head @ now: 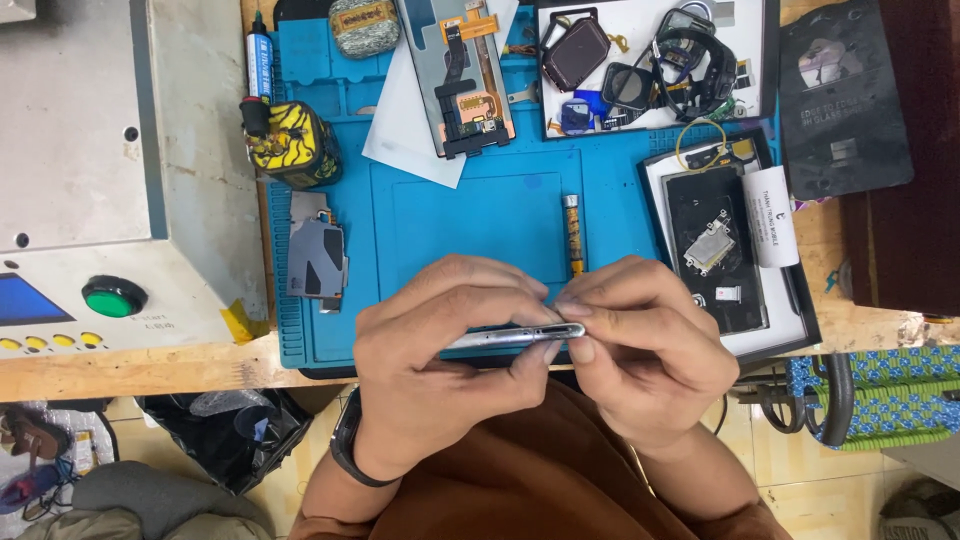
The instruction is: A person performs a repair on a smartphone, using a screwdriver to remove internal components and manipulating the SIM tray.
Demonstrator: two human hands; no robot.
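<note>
You are holding a slim silver phone frame [515, 337] edge-on, just in front of the near edge of the blue silicone repair mat [470, 215] and above your lap. Your left hand [440, 365] is wrapping its fingers around the frame's left and middle part, thumb underneath, closed firmly on it. Your right hand [645, 350] is pinching the frame's right end between thumb and fingertips [575, 310], also closed on it, so the frame is bridging both hands with only a short stretch of its edge showing between them.

On the mat beyond your hands, a small yellow-patterned tube [573, 235] is lying upright-wise, and a grey metal shield plate [317, 255] is sitting at the mat's left side. Further back on the mat, a phone display assembly with orange flex cables [465, 75] is resting on a white sheet. At the mat's far right corner, a white shallow tray [750, 20] is holding watch bodies, a black strap and small parts. At the mat's right edge, a black-rimmed tray [805, 335] is holding a dark phone back, a small metal bracket and a white paper roll. Left of the mat, a grey machine with a green button [112, 297] is standing.
</note>
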